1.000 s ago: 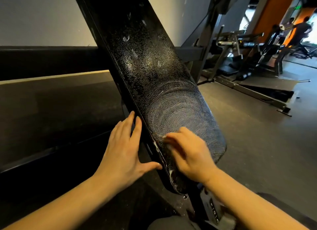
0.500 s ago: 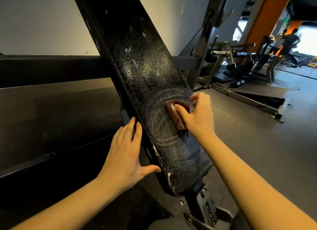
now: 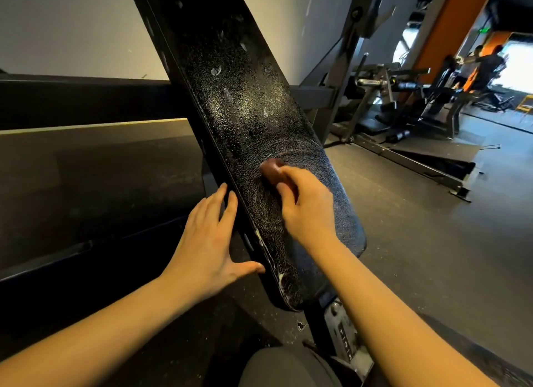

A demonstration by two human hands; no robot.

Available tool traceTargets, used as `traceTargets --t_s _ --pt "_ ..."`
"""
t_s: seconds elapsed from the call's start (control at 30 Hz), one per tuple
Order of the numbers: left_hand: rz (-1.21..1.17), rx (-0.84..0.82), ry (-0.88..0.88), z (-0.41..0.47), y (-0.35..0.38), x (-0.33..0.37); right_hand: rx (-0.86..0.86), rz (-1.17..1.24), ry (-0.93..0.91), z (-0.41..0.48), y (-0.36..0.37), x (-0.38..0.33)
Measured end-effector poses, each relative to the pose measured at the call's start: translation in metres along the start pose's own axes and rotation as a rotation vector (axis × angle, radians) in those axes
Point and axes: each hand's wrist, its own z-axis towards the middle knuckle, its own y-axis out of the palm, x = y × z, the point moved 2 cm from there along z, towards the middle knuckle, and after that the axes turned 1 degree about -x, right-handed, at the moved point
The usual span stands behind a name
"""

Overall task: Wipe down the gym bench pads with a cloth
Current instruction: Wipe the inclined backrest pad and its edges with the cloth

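Many wet droplets and swirl streaks coat the black bench pad

Pad lies free above the right hand; left hand flanks its left edge; open floor to the right

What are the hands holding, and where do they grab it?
The right hand grips a bunched brown cloth, one end poking out past the fingers. The left hand holds nothing.

the cloth lies on the bench pad, the gym machines behind to the right.
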Motion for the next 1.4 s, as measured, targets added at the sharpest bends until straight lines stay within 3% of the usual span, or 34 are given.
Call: traceTargets --t_s 0.07,0.17,0.23,0.43,0.67,0.83,1.07,1.13,1.27,1.4 --pt "-0.033 -0.001 0.036 0.000 -0.003 -0.011 -0.111 0.038 -0.204 -0.037 -0.004 -0.011" --pt "-0.032 -0.004 0.111 0.001 -0.010 -0.028 -0.266 -0.087 -0.550 -0.094 -0.019 0.001" --pt "-0.029 -0.018 0.128 0.001 -0.013 -0.034 -0.285 -0.140 -0.642 -0.097 -0.025 0.006" --pt "-0.151 -0.034 0.117 0.002 -0.020 -0.035 -0.102 -0.058 -0.389 -0.014 0.015 -0.041" --pt "-0.321 -0.025 -0.030 0.001 -0.028 -0.049 -0.301 -0.125 -0.488 -0.072 -0.010 -0.019" --pt "-0.336 -0.045 -0.033 -0.004 -0.028 -0.039 -0.442 -0.184 -0.576 -0.137 -0.044 0.012" --pt "-0.300 -0.016 -0.080 -0.005 -0.029 -0.024 -0.098 -0.176 -0.296 -0.034 0.005 -0.040" --pt "-0.304 0.013 -0.112 -0.005 -0.031 -0.024 -0.077 -0.120 -0.233 -0.047 0.004 -0.035" --pt "-0.350 0.082 -0.111 -0.005 -0.028 -0.015 -0.190 0.012 -0.155 -0.142 -0.031 0.006" --pt "-0.267 0.086 -0.042 -0.004 -0.023 0.004 -0.109 -0.032 0.154 -0.158 -0.045 0.063"
